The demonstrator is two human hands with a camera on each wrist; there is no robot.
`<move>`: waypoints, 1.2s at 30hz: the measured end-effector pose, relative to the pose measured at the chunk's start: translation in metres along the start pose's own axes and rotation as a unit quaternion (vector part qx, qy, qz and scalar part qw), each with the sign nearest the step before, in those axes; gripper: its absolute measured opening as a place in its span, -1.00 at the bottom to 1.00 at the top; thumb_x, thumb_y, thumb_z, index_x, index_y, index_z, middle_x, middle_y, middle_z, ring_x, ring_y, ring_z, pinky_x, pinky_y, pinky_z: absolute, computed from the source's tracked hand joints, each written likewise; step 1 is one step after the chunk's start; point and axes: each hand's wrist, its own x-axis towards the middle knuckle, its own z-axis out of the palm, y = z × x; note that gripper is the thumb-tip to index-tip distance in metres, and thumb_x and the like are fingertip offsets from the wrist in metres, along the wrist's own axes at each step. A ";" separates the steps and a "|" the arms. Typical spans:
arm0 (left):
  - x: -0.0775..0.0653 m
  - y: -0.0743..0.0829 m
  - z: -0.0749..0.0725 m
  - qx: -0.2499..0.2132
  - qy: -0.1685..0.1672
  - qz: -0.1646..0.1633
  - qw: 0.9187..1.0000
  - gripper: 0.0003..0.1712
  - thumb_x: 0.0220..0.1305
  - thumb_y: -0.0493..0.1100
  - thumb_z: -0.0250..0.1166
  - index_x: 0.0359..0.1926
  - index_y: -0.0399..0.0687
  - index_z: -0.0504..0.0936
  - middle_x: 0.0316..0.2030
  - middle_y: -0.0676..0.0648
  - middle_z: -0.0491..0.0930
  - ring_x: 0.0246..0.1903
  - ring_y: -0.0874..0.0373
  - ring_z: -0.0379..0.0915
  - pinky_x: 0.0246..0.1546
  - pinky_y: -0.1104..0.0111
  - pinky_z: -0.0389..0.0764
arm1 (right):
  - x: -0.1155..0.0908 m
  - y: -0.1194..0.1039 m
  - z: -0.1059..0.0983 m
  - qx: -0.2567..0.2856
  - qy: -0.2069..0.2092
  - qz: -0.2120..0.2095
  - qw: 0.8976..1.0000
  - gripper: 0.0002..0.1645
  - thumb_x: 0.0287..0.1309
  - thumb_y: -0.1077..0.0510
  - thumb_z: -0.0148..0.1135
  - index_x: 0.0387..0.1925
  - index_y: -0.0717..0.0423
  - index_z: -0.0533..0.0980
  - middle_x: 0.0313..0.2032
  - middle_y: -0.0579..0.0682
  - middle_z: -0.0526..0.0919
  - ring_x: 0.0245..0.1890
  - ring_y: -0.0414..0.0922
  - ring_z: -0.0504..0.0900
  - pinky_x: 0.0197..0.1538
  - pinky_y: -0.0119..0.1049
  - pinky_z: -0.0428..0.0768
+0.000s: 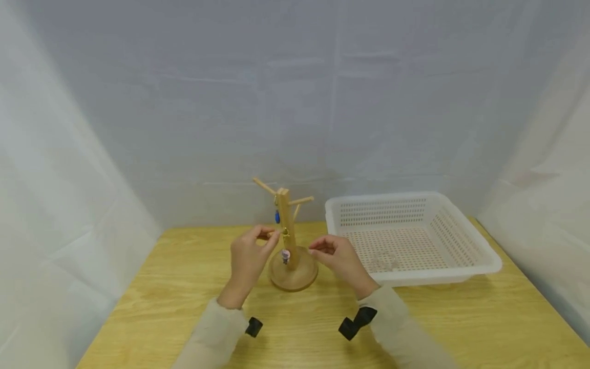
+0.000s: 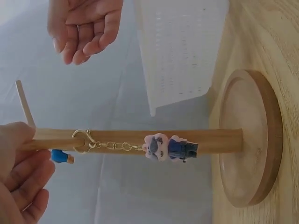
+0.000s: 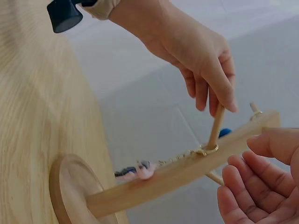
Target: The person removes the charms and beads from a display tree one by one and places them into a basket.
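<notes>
A wooden stand with peg arms and a round base (image 1: 295, 282) stands on the table. My left hand (image 1: 249, 253) pinches the end of one peg (image 3: 215, 129) between thumb and fingers. On that peg, close to the post, hangs the gold ring of a keychain (image 2: 84, 141). Its pink-and-blue figure (image 2: 170, 148) dangles along the post by a short chain. Higher up, a blue charm (image 1: 277, 217) hangs from another peg. To the right of the post, my right hand (image 1: 338, 256) holds nothing, its fingers loosely bent and apart from the stand.
A white perforated plastic basket (image 1: 415, 277) sits on the table at the right, close beside my right hand. Inside it lies a small clear item (image 1: 384, 260), too faint to identify. Pale sheets (image 1: 221, 102) hang behind and at both sides of the wooden table (image 1: 161, 307).
</notes>
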 end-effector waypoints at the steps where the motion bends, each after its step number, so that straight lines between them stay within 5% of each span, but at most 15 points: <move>1: 0.000 -0.001 -0.002 -0.005 -0.008 -0.002 1.000 -0.85 0.03 -0.19 0.46 -0.44 -0.17 0.68 -0.53 -0.06 0.68 -0.54 0.12 0.63 -0.53 0.30 0.62 | 0.000 0.000 0.003 -0.004 -0.003 -0.002 1.000 -0.83 0.13 0.30 0.28 -0.26 0.36 0.58 -0.31 0.18 0.66 -0.36 -0.13 0.61 -0.28 -0.42 0.57; 10: 0.014 -0.004 -0.025 -0.032 -0.065 -0.041 0.997 -0.82 0.14 -0.11 0.38 -0.33 -0.14 0.70 -0.43 -0.06 0.71 -0.42 0.09 0.64 -0.42 0.19 0.62 | -0.001 0.000 0.027 0.008 -0.017 -0.028 0.999 -0.82 0.12 0.31 0.27 -0.25 0.38 0.57 -0.28 0.21 0.66 -0.34 -0.19 0.60 -0.23 -0.42 0.57; 19: 0.045 -0.017 -0.041 -0.052 -0.075 -0.065 0.994 -0.73 0.24 -0.04 0.30 -0.21 -0.16 0.70 -0.34 -0.12 0.70 -0.34 0.04 0.61 -0.30 0.13 0.61 | 0.003 0.015 0.045 0.033 0.004 -0.009 0.999 -0.84 0.09 0.33 0.30 -0.29 0.38 0.57 -0.30 0.22 0.65 -0.41 -0.24 0.54 -0.31 -0.45 0.53; 28: 0.079 -0.041 -0.039 -0.115 -0.063 -0.070 0.989 -0.69 0.21 -0.08 0.33 -0.08 -0.16 0.66 -0.18 -0.08 0.67 -0.20 0.11 0.55 -0.17 0.22 0.55 | 0.004 0.029 0.051 0.019 0.016 0.031 0.999 -0.89 0.07 0.32 0.30 -0.33 0.29 0.58 -0.33 0.07 0.66 -0.36 -0.19 0.56 -0.25 -0.40 0.55; 31: 0.088 -0.051 -0.035 -0.156 -0.084 -0.083 0.981 -0.60 0.20 -0.10 0.33 0.05 -0.12 0.60 -0.03 -0.09 0.62 -0.04 0.03 0.51 -0.07 0.22 0.54 | 0.006 0.034 0.053 0.019 0.025 0.036 0.999 -0.89 0.08 0.34 0.28 -0.32 0.33 0.57 -0.32 0.11 0.66 -0.35 -0.18 0.57 -0.22 -0.39 0.55; 36: 0.098 -0.060 -0.033 -0.246 -0.159 -0.131 0.947 -0.44 0.23 -0.12 0.30 0.24 -0.13 0.45 0.16 -0.08 0.49 0.11 -0.04 0.42 -0.01 0.42 0.52 | 0.010 0.045 0.059 0.019 0.043 0.022 0.999 -0.90 0.05 0.41 0.27 -0.34 0.42 0.56 -0.34 0.24 0.65 -0.39 -0.18 0.56 -0.28 -0.45 0.55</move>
